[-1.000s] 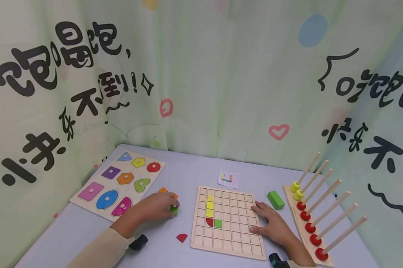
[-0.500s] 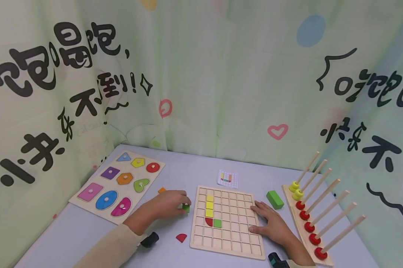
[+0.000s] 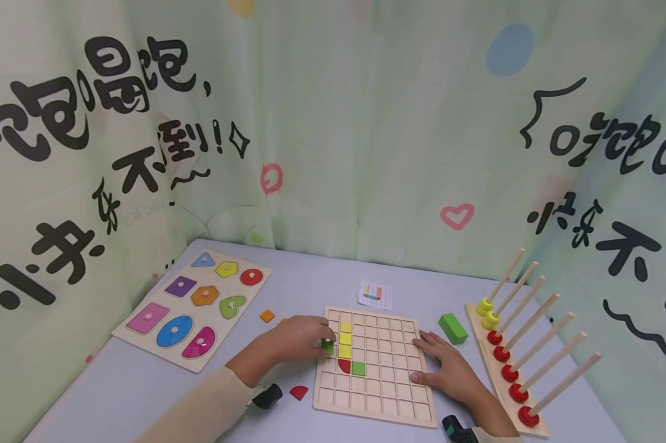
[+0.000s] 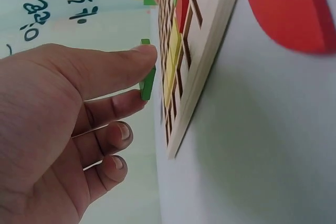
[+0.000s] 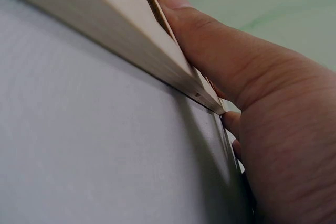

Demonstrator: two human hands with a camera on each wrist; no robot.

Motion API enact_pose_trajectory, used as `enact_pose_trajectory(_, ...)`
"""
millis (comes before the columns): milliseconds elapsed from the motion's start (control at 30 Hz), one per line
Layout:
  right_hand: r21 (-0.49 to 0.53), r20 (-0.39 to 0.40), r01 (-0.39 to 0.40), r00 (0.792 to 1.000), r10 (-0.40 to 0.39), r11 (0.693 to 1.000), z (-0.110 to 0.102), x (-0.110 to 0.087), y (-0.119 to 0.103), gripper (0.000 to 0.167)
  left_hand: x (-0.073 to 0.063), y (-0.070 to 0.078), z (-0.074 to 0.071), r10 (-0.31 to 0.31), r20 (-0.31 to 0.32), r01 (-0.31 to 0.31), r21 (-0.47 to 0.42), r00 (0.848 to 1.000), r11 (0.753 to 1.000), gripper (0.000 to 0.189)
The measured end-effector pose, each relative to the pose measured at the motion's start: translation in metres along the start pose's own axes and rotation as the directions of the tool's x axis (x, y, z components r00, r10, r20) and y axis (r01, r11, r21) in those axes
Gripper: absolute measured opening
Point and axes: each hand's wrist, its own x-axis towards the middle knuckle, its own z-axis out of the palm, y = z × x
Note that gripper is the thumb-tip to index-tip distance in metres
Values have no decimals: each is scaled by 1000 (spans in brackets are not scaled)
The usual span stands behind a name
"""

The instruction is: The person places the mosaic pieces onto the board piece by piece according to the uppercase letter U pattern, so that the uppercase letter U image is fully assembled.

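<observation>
My left hand (image 3: 300, 339) pinches a small green square tile (image 4: 147, 83) between thumb and index finger, over the left edge of a wooden grid board (image 3: 388, 375). In the left wrist view the other fingers curl loosely below. Yellow square tiles (image 3: 345, 338) form a column in the grid, with a red quarter-round tile (image 3: 345, 366) under them and a green square tile (image 3: 358, 368) beside the red one. On the board's right edge rests my right hand (image 3: 449, 372), fingers spread; its thumb (image 5: 194, 30) lies on the rim in the right wrist view.
A loose red quarter-round tile (image 3: 298, 392) and an orange tile (image 3: 267, 315) lie left of the board. Behind it is a small pattern card (image 3: 385, 300). A shape puzzle (image 3: 222, 257) lies far left; a green block (image 3: 453, 328) and a peg rack (image 3: 477, 332) stand right.
My left hand has carried the green tile rightward from beside the orange pieces to the board's left edge. An orange tile it covered now shows. The right hand stays on the board.
</observation>
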Motion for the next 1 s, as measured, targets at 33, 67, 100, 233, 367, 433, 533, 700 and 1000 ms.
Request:
enact_pose_trajectory(33,-2,0,-2,1000,2,1000,0,0,0,89,2,2,0,7,4,-7,-1,1000,1000,32)
enact_pose_trajectory(67,-5,1,-5,1000,5,1000,0,0,1,89,3,4,-1,16,8,-16,2,1000,1000,32)
enact_pose_trajectory(100,-6,2,-7,1000,7,1000,1,0,1,89,5,6,-1,27,11,-27,5,1000,1000,31)
enact_pose_trajectory(233,-11,5,-11,1000,12,1000,1,1,2,89,10,15,-2,64,26,-65,17,998,998,27)
enact_pose_trajectory(367,-8,5,-20,1000,20,1000,1,0,0,90,16,22,-1,107,31,-107,26,994,994,23)
enact_pose_trajectory(433,-7,5,-24,1000,24,1000,1,0,0,90,19,25,1,124,28,-125,31,992,992,21)
enact_pose_trajectory(533,-7,4,-29,1000,29,1000,1,0,-1,90,23,28,4,146,25,-147,42,989,988,21)
enact_pose_trajectory(700,-3,2,-33,999,33,999,0,1,-2,90,29,33,8,190,23,-191,72,982,979,22)
enact_pose_trajectory(1000,-1,5,-53,999,53,999,1,0,-3,89,38,45,15,250,34,-252,89,968,963,22)
